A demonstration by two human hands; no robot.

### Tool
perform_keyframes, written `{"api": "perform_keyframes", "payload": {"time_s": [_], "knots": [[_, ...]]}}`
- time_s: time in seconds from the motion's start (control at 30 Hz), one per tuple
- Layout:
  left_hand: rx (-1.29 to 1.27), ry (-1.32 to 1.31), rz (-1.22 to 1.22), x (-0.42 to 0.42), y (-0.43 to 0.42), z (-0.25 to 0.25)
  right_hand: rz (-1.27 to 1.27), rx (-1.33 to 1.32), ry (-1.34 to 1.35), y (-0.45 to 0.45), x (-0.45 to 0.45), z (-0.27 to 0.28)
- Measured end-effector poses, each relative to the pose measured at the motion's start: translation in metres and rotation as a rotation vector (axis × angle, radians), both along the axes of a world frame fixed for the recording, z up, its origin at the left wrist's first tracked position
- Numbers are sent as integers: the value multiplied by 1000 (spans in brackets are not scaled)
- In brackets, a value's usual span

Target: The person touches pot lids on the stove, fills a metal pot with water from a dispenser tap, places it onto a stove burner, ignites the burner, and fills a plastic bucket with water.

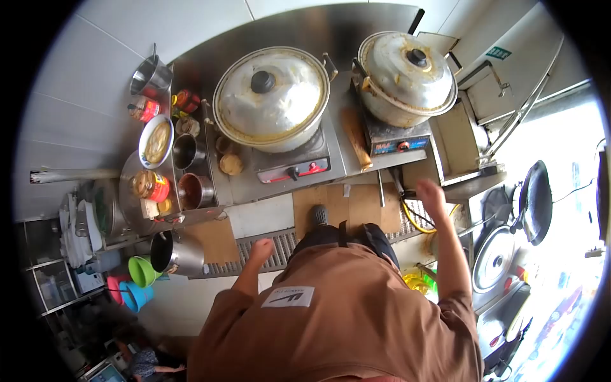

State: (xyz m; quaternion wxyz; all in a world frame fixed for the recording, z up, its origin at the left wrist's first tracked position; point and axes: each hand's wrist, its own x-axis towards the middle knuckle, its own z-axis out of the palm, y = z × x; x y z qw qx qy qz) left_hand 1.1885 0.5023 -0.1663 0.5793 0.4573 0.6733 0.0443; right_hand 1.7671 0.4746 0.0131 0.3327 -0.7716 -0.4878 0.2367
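My left hand (261,250) hangs low in front of me with its fingers curled in, nothing showing in it, above the floor grating. Raised in front of the counter's right end, my right hand (431,196) is loosely closed, and I see nothing in it. The nearest things to it are a yellow hose (412,221) below and a small gas stove (401,145) beyond. On that stove stands a lidded pot (407,76). A larger lidded pot (270,95) covers most of another stove (294,167). Neither hand touches a pot.
On the left stand a bowl of food (156,141), a red-labelled jar (151,186) and several small metal pots. A tall steel pot (178,253) is below them, near a green basin (143,272). Woks (534,202) hang at right. Another person (147,363) is at bottom left.
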Motion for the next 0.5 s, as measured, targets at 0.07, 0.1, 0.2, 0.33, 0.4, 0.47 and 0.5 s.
{"api": "perform_keyframes", "payload": {"time_s": [0.07, 0.1, 0.2, 0.33, 0.4, 0.47, 0.5], "knots": [[-129, -139, 170, -3, -12, 24, -4, -42, -79, 65, 17, 47], [138, -51, -88, -35, -36, -14, -2, 40, -107, 95, 33, 53], [-192, -54, 442, -21, -79, 8, -6, 153, -303, 184, 73, 84], [-303, -108, 670, 19, -144, 53, 37, 128, -537, 288, 127, 99], [116, 59, 97, 27, -191, 42, 51, 58, -630, 318, 139, 100], [101, 112, 144, 71, -215, 69, 66, -48, -689, 336, 139, 108], [-26, 106, 385, 102, -212, 97, 92, -46, -687, 342, 137, 112]]}}
